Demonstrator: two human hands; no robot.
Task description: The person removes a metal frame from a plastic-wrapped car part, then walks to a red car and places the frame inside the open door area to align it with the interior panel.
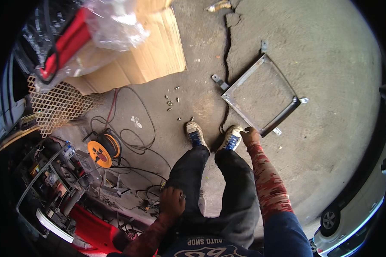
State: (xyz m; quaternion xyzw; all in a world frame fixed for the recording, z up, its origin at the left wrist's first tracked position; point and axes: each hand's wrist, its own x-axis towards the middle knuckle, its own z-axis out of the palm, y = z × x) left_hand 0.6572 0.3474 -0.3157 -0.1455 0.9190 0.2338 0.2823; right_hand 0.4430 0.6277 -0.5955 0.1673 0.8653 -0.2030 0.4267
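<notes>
My right hand [251,136] reaches down in front of my right shoe, its fingers curled in. It is next to the lower corner of a square metal frame [243,111]; whether they touch, or what the fingers hold, I cannot tell. The frame lies on the floor, with flat metal tabs sticking out at its corners and one dark, glossy side. Beside my left thigh, my left hand [172,201] is closed. A small dark spot shows at its finger side, too small to name.
Several small metal fittings [170,103] lie on the cracked concrete floor ahead of my left shoe. Leftward are an orange cable reel [99,154] with loose cable, an expanded metal sheet [58,103] and cardboard [156,51]. A white car [351,222] stands at the right.
</notes>
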